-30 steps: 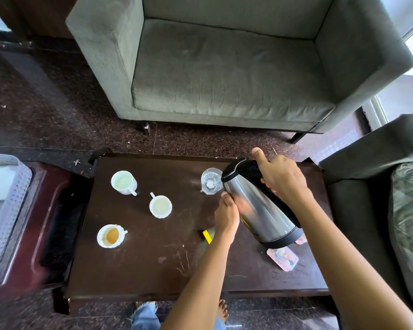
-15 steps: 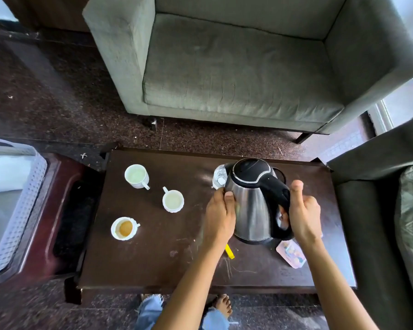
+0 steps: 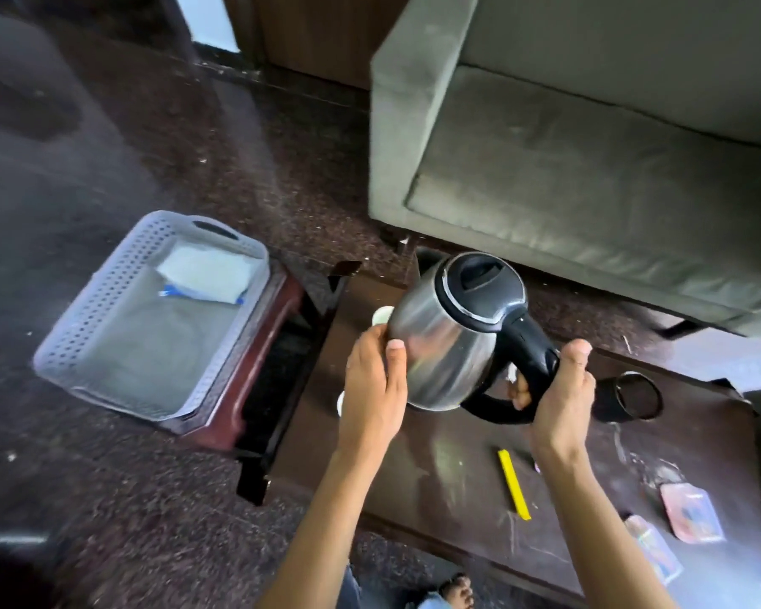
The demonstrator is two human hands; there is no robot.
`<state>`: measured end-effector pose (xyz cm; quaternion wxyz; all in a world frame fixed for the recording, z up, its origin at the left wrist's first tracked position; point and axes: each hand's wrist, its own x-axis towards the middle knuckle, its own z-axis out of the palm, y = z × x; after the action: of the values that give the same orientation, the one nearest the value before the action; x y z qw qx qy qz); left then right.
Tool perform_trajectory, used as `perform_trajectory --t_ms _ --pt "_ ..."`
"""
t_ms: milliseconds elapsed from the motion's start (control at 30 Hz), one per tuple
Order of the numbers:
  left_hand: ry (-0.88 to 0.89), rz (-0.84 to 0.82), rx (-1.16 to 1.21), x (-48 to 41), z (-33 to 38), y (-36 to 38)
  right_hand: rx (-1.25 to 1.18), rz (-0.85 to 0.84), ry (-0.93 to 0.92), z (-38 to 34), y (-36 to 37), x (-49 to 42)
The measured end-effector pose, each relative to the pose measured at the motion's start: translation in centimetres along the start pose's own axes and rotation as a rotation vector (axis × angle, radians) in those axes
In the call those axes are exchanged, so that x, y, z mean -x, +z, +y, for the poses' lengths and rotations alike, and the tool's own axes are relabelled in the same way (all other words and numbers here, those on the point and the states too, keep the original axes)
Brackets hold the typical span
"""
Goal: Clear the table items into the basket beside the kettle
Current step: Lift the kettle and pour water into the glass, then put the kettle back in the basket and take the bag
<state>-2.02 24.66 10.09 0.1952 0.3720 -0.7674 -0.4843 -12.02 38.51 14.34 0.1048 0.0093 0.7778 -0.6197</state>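
Although blur softens the whole frame, a pale perforated basket (image 3: 106, 296) can be made out at left, on a red-brown stand (image 3: 260, 340) that it mostly covers. A white cloth (image 3: 207, 274) with a blue mark lies in the basket's upper corner; the mark cannot be read.

Just right of the stand begins the dark worktop (image 3: 436, 476), its near edge cut off at lower right. The left grip (image 3: 374, 389) lies spread against the steel side of the kettle (image 3: 449, 345), thumb flat on the metal, fingertips hidden behind it. Two white cups (image 3: 382, 315) show only slivers of rim, one above that grip and one at its left edge.

At mid-frame the kettle is held tilted over the worktop's left end, with its black lid toward the top of the frame. The right grip (image 3: 559, 402) is curled round the black handle, thumb upright.

Beside that grip stands a dark round vessel (image 3: 633, 395), too smeared to identify. Below it lie a yellow strip (image 3: 514, 483) and, at lower right, two pinkish cards (image 3: 690, 512) with blurred prints. A grey sofa (image 3: 589, 169) fills the upper right, cropped by the frame. A bare foot (image 3: 458, 586) shows at the bottom edge.
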Motion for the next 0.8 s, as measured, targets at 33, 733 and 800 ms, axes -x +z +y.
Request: perform_trajectory --t_ms 33,733,800 --pt "0.002 0.034 -0.008 -0.4 -0.5 -1.7 -0.007 -0.029 -0.002 -0.8 1.8 0.3" --pt "-0.330 0.470 0.071 -3.7 -13.6 -27.0 -0.070 -0.536 -0.089 -2.9 34.8 10.1" --pt "-0.349 0.482 0.085 -3.9 -14.9 -27.9 -0.069 -0.573 -0.096 -2.0 36.6 11.0"
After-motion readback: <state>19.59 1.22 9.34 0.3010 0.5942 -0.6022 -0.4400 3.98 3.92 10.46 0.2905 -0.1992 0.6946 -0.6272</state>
